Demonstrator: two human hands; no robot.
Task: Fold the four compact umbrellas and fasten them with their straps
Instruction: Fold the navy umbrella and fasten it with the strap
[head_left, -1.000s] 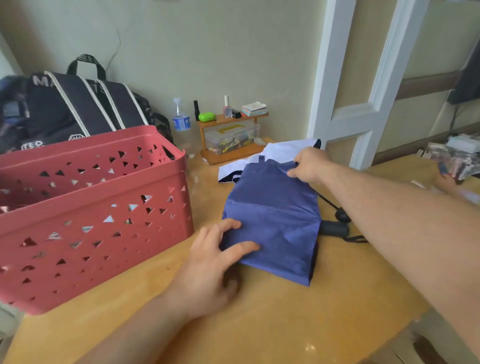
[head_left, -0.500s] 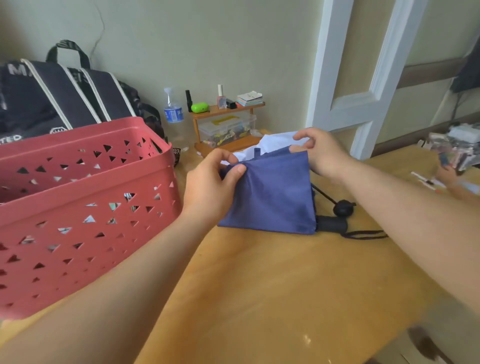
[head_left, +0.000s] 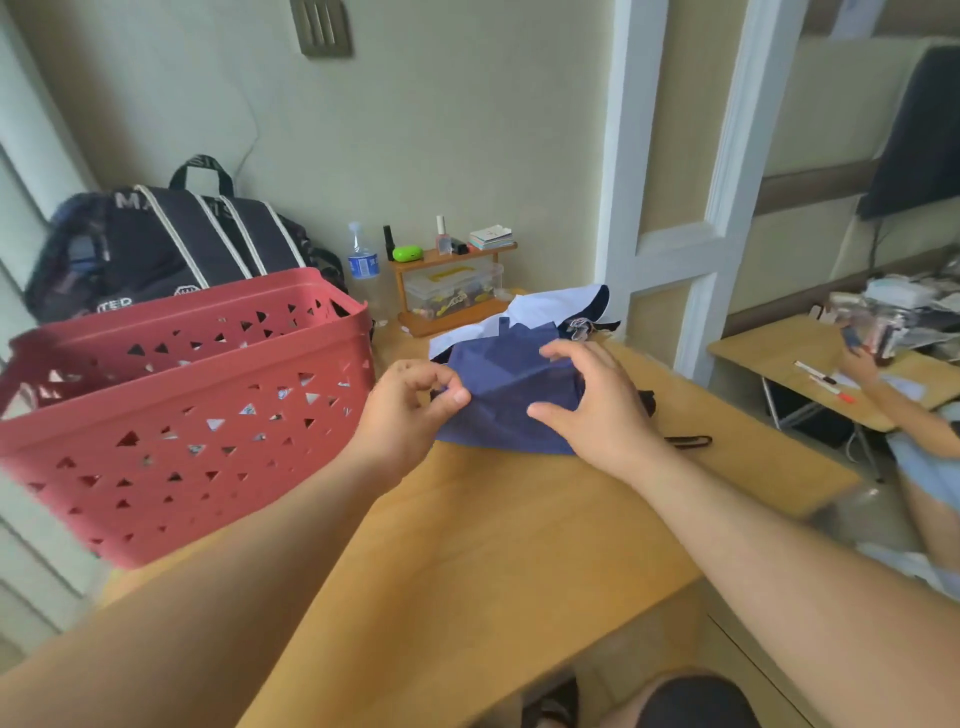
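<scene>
A blue compact umbrella (head_left: 501, 395) lies collapsed on the wooden table (head_left: 498, 545), its canopy loose and creased. My left hand (head_left: 410, 410) pinches the canopy's left edge between thumb and fingers. My right hand (head_left: 592, 405) hovers over the canopy's right side with fingers spread and curved, touching the cloth. The umbrella's black handle is mostly hidden behind my right hand; its wrist loop (head_left: 688, 441) pokes out to the right. A white and navy umbrella (head_left: 550, 312) lies behind the blue one.
A red perforated basket (head_left: 182, 405) stands at the left of the table, a black bag (head_left: 171, 244) behind it. A water bottle (head_left: 362, 265) and a small wooden shelf (head_left: 452, 291) stand by the wall. Another person's hand (head_left: 862, 364) works at a second table on the right.
My left hand slid down the canopy's left edge and pinches it lower. My right hand let go of the top corner and moved onto the canopy's right side. The camera tilted up.
</scene>
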